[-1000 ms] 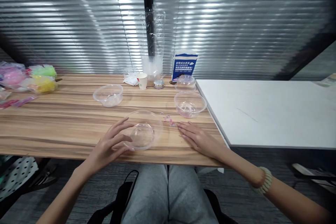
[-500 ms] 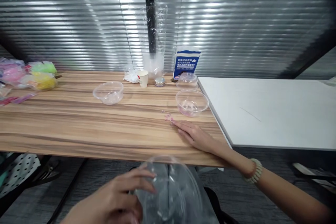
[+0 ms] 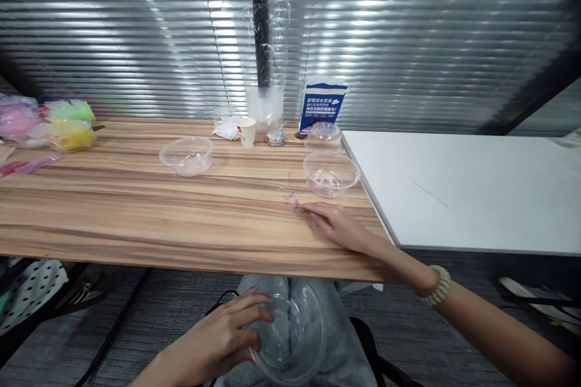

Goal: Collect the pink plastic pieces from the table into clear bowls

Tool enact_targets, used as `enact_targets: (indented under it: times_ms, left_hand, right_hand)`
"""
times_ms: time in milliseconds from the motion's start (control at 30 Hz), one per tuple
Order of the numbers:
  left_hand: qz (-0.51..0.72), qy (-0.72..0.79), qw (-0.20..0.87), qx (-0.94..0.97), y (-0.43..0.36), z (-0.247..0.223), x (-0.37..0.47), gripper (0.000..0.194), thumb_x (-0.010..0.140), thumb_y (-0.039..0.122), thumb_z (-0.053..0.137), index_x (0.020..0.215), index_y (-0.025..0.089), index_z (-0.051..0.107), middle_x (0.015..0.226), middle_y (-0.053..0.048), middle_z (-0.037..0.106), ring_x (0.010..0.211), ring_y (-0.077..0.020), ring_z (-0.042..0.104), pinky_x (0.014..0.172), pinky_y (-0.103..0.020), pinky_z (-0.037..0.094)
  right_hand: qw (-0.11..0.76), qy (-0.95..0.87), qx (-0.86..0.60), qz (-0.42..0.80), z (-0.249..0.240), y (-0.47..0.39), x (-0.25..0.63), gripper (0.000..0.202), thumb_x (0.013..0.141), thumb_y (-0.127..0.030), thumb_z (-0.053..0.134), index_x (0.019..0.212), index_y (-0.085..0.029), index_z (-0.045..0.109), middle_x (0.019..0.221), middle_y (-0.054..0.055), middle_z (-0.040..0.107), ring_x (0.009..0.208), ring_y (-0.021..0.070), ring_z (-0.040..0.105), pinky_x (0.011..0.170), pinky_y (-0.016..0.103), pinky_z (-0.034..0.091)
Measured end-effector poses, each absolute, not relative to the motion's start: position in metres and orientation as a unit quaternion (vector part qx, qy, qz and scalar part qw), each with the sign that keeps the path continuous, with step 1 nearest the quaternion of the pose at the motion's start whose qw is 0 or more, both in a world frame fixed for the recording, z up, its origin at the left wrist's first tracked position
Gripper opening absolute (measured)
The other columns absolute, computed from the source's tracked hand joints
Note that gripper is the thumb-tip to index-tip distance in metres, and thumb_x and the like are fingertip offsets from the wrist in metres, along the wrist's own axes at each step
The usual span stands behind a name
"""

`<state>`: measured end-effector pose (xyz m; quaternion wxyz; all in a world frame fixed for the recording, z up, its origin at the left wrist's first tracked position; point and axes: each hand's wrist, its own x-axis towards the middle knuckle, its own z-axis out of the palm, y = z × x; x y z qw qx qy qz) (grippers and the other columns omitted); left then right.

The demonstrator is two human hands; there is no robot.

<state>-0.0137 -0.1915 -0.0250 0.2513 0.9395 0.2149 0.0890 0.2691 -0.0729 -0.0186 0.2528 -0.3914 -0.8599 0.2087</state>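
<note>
My left hand [image 3: 227, 332] grips the rim of a clear plastic bowl [image 3: 313, 338], tilted above my lap below the table edge. My right hand [image 3: 333, 224] rests low over the wooden table, fingers drawn together at the tips. They pinch one end of a small pink, partly see-through piece [image 3: 292, 200], whose exact kind I cannot make out. Just beyond that hand stands another clear plastic bowl [image 3: 331, 174] with a pinkish tint in its bottom.
A third clear bowl [image 3: 187, 157] stands left of centre. Along the back are a paper cup [image 3: 246, 132], a small round tin [image 3: 275, 138], an upturned clear container [image 3: 323, 136] and a blue printed carton [image 3: 322, 107]. Colourful bagged material [image 3: 68, 124] lies far left. A white table [image 3: 476, 187] adjoins.
The bowl in my left hand has shifted slightly left and turned more open toward me. My right hand's outstretched fingers have drawn together at the pink piece. The view has tipped slightly.
</note>
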Motion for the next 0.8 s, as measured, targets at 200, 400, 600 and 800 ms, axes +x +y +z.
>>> enact_targets:
  times_ms: [200, 400, 600, 800]
  left_hand:
    - [0.075, 0.218, 0.245, 0.942, -0.19, -0.036, -0.019, 0.009, 0.086, 0.018, 0.051, 0.081, 0.018, 0.058, 0.118, -0.003, 0.059, 0.127, -0.019, 0.04, 0.108, -0.033, 0.035]
    - [0.066, 0.217, 0.233, 0.946, -0.188, -0.039, -0.019, 0.011, 0.087, 0.018, 0.048, 0.081, 0.019, 0.057, 0.118, -0.002, 0.059, 0.127, -0.0185, 0.039, 0.107, -0.032, 0.036]
    - [0.07, 0.213, 0.226, 0.948, -0.19, -0.04, -0.02, 0.011, 0.087, 0.017, 0.049, 0.08, 0.018, 0.057, 0.117, -0.003, 0.059, 0.126, -0.0191, 0.039, 0.107, -0.033, 0.037]
    - [0.081, 0.209, 0.225, 0.948, -0.19, -0.04, -0.019, 0.011, 0.087, 0.017, 0.05, 0.079, 0.017, 0.057, 0.115, -0.003, 0.06, 0.126, -0.0189, 0.04, 0.106, -0.033, 0.037]
  right_hand:
    - [0.29, -0.839, -0.448, 0.112, -0.024, -0.066, 0.282, 0.025, 0.088, -0.017, 0.045, 0.103, -0.018, 0.064, 0.104, 0.007, 0.067, 0.092, 0.0217, 0.063, 0.08, 0.037, 0.05]
    - [0.28, -0.821, -0.49, 0.08, -0.028, -0.065, 0.282, 0.019, 0.085, -0.013, 0.049, 0.087, -0.018, 0.068, 0.091, 0.006, 0.07, 0.078, 0.02, 0.064, 0.069, 0.031, 0.049]
    - [0.303, -0.846, -0.423, 0.115, -0.024, -0.062, 0.264, 0.024, 0.088, -0.015, 0.044, 0.1, -0.018, 0.064, 0.099, 0.007, 0.068, 0.089, 0.0195, 0.063, 0.078, 0.035, 0.05]
    - [0.257, -0.877, -0.386, 0.126, -0.028, -0.061, 0.256, 0.036, 0.089, -0.013, 0.039, 0.123, -0.019, 0.048, 0.118, 0.008, 0.06, 0.106, 0.0199, 0.058, 0.088, 0.036, 0.048]
